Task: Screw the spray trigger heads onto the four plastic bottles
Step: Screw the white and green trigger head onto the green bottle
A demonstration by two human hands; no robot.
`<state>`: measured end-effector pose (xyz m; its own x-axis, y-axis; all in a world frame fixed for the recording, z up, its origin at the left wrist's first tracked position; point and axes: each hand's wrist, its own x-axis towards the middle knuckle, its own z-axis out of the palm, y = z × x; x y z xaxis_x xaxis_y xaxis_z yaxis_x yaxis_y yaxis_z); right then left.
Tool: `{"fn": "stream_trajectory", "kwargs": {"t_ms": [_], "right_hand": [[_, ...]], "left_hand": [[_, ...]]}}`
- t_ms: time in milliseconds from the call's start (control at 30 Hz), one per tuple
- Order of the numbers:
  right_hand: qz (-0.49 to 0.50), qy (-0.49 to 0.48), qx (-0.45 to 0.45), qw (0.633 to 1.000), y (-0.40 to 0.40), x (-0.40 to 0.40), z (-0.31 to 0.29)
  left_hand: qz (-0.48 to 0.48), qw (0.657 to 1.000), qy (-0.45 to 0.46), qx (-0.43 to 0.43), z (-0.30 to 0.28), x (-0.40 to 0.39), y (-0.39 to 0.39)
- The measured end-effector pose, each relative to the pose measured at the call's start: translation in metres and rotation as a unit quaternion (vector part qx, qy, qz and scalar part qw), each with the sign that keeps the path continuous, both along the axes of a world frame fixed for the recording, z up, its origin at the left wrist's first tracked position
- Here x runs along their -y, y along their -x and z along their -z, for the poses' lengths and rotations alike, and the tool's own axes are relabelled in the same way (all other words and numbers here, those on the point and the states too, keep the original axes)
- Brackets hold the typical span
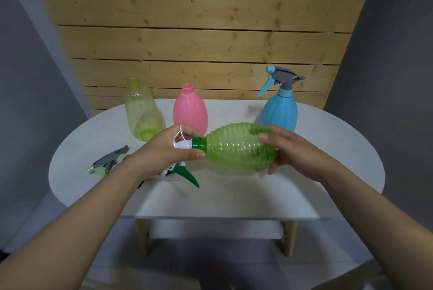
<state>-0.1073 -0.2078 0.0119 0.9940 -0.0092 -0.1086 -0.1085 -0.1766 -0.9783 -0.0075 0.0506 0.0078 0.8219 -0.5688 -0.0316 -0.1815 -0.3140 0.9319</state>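
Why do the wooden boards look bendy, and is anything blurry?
Head view: the wide lens bows the wooden boards and stretches both arms at the edges. The light is soft, with a faint shadow on the table under the green bottle. The bottom strip of floor looks smeared, and the left hand and right hand are slightly soft.
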Motion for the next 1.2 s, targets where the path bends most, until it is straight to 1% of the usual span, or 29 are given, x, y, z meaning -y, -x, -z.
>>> {"fn": "stream_trajectory", "kwargs": {"t_ms": [100,167,233,333,433,533,600,733,867,1033,1100,1200], "right_hand": [[0.017,0.042,-0.049,0.998,-0.0001,-0.004,0.0014],[0.003,0.034,-0.058,0.998,0.0003,-0.0055,0.0023],[-0.013,0.002,-0.025,1.0,0.0009,-0.0058,0.0029],[-0.011,0.019,0.028,0.999,0.0006,-0.0002,0.0021],[-0.014,-0.006,0.04,0.999,-0.0011,0.0019,0.001],[-0.002,-0.009,0.04,0.999,-0.0007,-0.0007,0.0018],[0.005,-0.009,0.032,0.999,-0.001,-0.0039,0.0033],[0.018,-0.022,0.009,1.0,-0.0028,-0.0065,0.0036],[0.006,-0.05,-0.028,0.998,-0.0039,-0.0079,0.0035],[-0.001,-0.071,-0.057,0.996,-0.0047,-0.0074,0.006],[0.003,-0.089,-0.062,0.994,-0.0045,-0.0057,0.0061],[0.039,-0.111,-0.043,0.992,-0.0049,0.0003,0.0006]], "left_hand": [[0.016,1.0,-0.012,0.008,-0.0001,-0.0013,0.0001],[0.012,1.0,-0.012,0.004,0.0006,-0.0015,-0.0002],[0.001,1.0,-0.006,-0.002,0.002,-0.0015,-0.0024],[-0.001,1.0,-0.007,-0.018,0.0009,-0.0011,-0.003],[0.011,1.0,-0.013,-0.011,0.0001,-0.0014,-0.0037],[0.008,1.0,-0.014,-0.015,-0.0018,-0.0001,-0.0037],[0.011,1.0,-0.018,-0.02,-0.0021,-0.0004,-0.0047],[0.029,0.999,-0.017,0.006,-0.004,-0.0004,-0.0027],[0.038,0.999,-0.007,0.024,-0.0074,-0.0003,-0.0007],[0.03,0.999,-0.016,0.023,-0.005,-0.001,-0.004],[0.019,1.0,-0.005,0.02,-0.0028,0.0005,-0.0058],[0.007,0.998,0.054,-0.004,-0.0014,0.0051,-0.0062]]}}
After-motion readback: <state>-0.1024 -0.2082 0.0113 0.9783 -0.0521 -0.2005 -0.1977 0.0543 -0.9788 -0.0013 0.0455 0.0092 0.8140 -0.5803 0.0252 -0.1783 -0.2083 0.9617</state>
